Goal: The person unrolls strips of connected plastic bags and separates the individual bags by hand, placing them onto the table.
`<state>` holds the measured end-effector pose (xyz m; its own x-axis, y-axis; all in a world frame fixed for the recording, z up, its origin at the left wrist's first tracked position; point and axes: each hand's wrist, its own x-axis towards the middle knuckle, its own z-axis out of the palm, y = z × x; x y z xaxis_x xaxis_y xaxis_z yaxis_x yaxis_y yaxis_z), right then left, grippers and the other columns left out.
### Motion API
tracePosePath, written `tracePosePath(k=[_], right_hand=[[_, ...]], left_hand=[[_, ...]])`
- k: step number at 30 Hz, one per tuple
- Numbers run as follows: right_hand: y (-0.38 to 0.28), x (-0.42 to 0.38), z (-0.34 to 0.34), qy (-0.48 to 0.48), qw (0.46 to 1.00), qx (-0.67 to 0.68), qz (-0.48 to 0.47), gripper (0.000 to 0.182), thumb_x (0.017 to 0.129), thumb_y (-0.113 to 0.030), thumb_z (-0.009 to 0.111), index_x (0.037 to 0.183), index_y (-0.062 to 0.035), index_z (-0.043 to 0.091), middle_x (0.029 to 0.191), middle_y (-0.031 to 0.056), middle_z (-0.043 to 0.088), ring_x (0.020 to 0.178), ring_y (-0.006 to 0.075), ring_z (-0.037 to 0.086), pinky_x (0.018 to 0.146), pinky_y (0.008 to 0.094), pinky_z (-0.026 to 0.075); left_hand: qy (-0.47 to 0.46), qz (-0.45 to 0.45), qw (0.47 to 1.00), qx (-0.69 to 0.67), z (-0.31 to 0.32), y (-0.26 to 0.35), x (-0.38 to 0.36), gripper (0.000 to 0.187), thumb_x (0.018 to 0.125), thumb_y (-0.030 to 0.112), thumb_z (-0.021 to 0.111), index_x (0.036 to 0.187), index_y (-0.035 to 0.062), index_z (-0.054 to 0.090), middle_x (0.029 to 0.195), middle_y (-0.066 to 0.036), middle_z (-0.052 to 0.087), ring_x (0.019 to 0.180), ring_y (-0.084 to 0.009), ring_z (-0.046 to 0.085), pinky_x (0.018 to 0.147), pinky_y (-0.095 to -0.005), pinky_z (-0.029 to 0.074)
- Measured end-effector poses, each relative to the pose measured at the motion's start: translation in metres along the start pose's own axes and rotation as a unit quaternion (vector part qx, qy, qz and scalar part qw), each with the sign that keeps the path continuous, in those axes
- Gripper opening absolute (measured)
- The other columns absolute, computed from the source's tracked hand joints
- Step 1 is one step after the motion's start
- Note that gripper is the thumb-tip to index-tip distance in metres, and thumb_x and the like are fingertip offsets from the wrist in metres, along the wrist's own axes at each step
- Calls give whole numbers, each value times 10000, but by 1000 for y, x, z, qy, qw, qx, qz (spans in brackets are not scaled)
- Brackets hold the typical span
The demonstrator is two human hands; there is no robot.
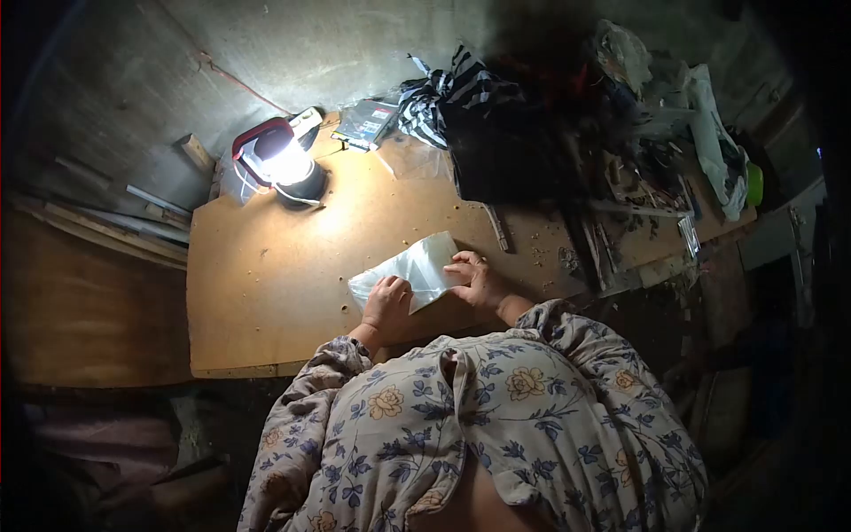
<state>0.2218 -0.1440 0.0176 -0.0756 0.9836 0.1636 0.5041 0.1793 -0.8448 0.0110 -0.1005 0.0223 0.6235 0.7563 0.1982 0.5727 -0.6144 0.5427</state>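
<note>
A pale, see-through plastic bag (pixel 415 264) lies slantwise near the front edge of the wooden table, glossy and creased. My left hand (pixel 387 301) rests on its lower left part, fingers curled down and gripping the film. At the right end, my right hand (pixel 477 280) holds the bag's edge between thumb and bent fingers. Both wrists come in over the front edge of the table.
A lit lamp (pixel 288 168) with a red frame stands at the back left of the table (pixel 266 293). Behind are a flat packet (pixel 368 120) and a striped black-and-white cloth (pixel 425 111). A dark strip-like tool (pixel 496 229) and crumbs lie to the right, before cluttered tools and white plastic bags (pixel 714 146).
</note>
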Motion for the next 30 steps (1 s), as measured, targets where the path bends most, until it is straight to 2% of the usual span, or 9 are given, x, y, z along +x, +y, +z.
tracePosePath(k=[1,3,9,11,16,21,24,26,30], right_hand=[[-12,0,-3,4,1000,-1,2,331,575,-126,631,901,-101,585,1024,95,451,933,269,425,821,330,347],[-35,0,-2,25,980,-184,-77,306,593,-185,622,889,-110,594,1028,99,448,947,265,418,813,343,347],[-28,16,23,27,959,-266,-94,241,576,-205,626,805,-136,601,919,71,470,842,258,435,732,347,380],[-32,17,22,5,948,-306,-83,242,583,-215,626,808,-132,591,895,69,468,832,254,438,713,345,387],[-34,21,28,-21,942,-331,-47,222,591,-226,623,744,-103,519,870,85,463,800,281,471,656,357,419],[-22,25,45,-14,931,-365,-21,205,622,-216,582,787,-113,516,890,92,471,844,305,477,627,375,443],[3,32,64,47,953,-280,102,170,636,-191,557,784,-114,521,874,110,483,804,314,503,615,377,448],[-39,29,39,29,946,-322,22,129,664,-173,514,776,-109,525,796,115,504,732,304,533,617,376,450],[-36,34,37,-10,953,-299,55,172,733,-212,403,794,-93,511,857,142,534,773,305,538,640,383,439]], left_hand=[[10,-18,1000,-4,-7,13,4,86,668,142,540,711,80,500,762,-70,499,767,-262,469,664,-363,386],[18,-36,999,-8,-6,18,9,96,666,154,544,710,80,501,757,-75,498,759,-268,469,655,-363,386],[-7,-6,998,59,13,6,14,105,668,177,554,721,88,531,757,-88,511,747,-274,483,637,-367,384],[-11,-73,997,17,14,5,14,98,669,178,558,694,85,538,723,-92,520,716,-271,497,626,-368,385],[-19,-70,994,-77,7,12,17,117,692,144,537,667,30,540,702,-127,530,667,-302,510,585,-365,405],[-9,-54,993,-102,10,13,14,107,695,126,531,664,23,534,689,-140,525,664,-307,507,587,-364,403],[-10,-42,992,-122,9,11,15,101,695,121,530,674,22,534,688,-147,519,664,-308,504,587,-363,402],[5,-24,992,-126,6,12,16,113,697,122,530,671,13,521,689,-152,514,665,-309,499,586,-361,399],[3,23,993,-118,0,10,22,113,700,111,519,657,7,505,677,-144,508,654,-306,492,581,-364,395]])
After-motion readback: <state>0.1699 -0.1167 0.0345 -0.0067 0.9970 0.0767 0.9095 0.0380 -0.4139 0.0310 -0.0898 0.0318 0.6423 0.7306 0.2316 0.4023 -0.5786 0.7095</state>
